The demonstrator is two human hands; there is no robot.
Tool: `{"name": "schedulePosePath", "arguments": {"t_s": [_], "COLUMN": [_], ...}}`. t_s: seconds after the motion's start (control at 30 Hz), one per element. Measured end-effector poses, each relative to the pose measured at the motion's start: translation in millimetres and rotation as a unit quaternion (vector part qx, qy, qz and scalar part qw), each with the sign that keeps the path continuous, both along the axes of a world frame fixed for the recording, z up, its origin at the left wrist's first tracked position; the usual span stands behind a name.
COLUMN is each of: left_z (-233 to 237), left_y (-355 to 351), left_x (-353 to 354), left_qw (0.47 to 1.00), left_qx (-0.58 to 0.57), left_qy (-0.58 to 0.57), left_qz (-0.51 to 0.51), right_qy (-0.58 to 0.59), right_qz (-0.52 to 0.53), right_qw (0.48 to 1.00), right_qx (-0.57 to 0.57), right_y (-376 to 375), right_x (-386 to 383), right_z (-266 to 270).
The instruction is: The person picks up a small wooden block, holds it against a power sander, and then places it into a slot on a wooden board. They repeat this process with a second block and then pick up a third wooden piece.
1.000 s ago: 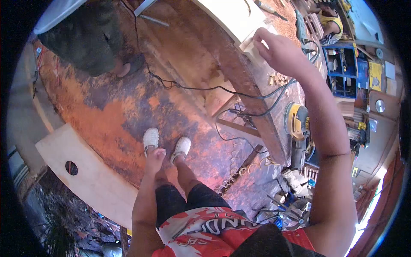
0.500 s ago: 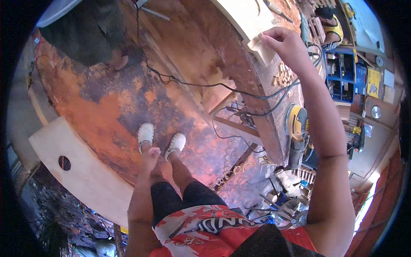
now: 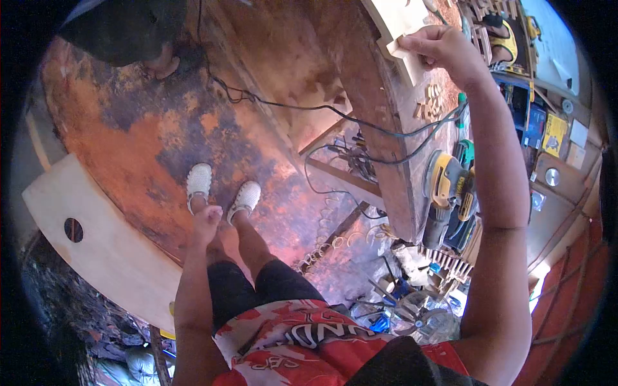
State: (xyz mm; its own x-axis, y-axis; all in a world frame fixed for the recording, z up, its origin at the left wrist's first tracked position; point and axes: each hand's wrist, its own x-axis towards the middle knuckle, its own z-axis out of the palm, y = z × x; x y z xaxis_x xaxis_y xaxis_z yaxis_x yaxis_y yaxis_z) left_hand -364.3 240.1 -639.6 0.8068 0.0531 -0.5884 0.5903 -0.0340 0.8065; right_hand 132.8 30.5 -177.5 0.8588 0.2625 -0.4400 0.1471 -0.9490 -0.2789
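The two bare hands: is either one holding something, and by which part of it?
The right hand appears to pinch the pale, flat wooden piece at the edge of its stepped near end. No object shows in the curled left hand.

Floor (image 3: 141, 148): worn orange patches are mingling with dark, purplish ones.
Workbench (image 3: 396, 193): its brown wooden side is running from the top down toward the right.
Blue shelving (image 3: 520, 100): it is standing beyond the workbench.
Grey wall (image 3: 557, 212): it is bearing a yellow sheet (image 3: 553, 135) and a round disc (image 3: 552, 177).
Red surface (image 3: 573, 283): dark lines are crossing it.
Light: brightness is showing through a gap (image 3: 539, 281) beside the red surface.
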Motion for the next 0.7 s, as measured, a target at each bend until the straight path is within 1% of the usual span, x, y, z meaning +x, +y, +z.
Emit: {"name": "schedulePosePath", "arguments": {"t_s": [0.03, 0.1, 0.13, 0.2, 0.23, 0.27, 0.33, 0.5, 0.57, 0.63, 0.7], "left_z": [-5.0, -14.5, -18.0, -16.3, -8.1, -1.2, 8.9, 8.3, 8.2, 10.7, 16.5], "left_y": [-2.0, -4.5, -5.9, -8.5, -7.2, -5.9, -3.7, -4.9, -7.0, -10.3, -12.2], "left_x": [-1.8, -5.5, -7.4, -6.7, -3.9, -1.8, 1.7, -1.8, -2.1, -2.2, -0.2], "left_qw": [1.000, 0.999, 1.000, 1.000, 1.000, 0.999, 1.000, 1.000, 0.999, 1.000, 1.000], "left_qx": [0.010, 0.018, 0.010, 0.001, 0.011, 0.022, 0.020, 0.021, 0.024, 0.016, 0.010], "left_qy": [-0.013, -0.026, -0.025, -0.025, -0.028, -0.031, -0.017, 0.004, 0.033, 0.016, -0.001], "left_qz": [-0.003, -0.004, -0.002, 0.002, -0.002, -0.005, -0.007, -0.007, -0.010, -0.002, 0.005], "right_qy": [0.001, 0.067, 0.112, 0.123, 0.133, 0.133, 0.085, 0.105, 0.104, 0.133, 0.131], "right_qz": [0.001, -0.012, -0.017, -0.023, -0.028, -0.027, -0.013, -0.001, 0.005, -0.013, -0.011], "right_qw": [1.000, 0.997, 0.992, 0.990, 0.988, 0.988, 0.996, 0.994, 0.994, 0.991, 0.991], "right_qx": [-0.002, 0.026, 0.057, 0.065, 0.075, 0.074, 0.009, -0.005, -0.017, -0.014, -0.017], "right_y": [3.4, 10.4, -3.3, -9.8, -10.2, -7.8, -1.5, 1.3, 3.2, 0.0, 0.4], "right_x": [-0.7, -3.3, 10.4, 18.3, 19.5, 18.9, 16.6, 21.2, 22.6, 29.1, 28.3], "right_z": [4.0, 13.1, 9.1, 6.3, 5.3, 5.2, 5.7, 8.5, 7.3, 6.8, 7.7]}}
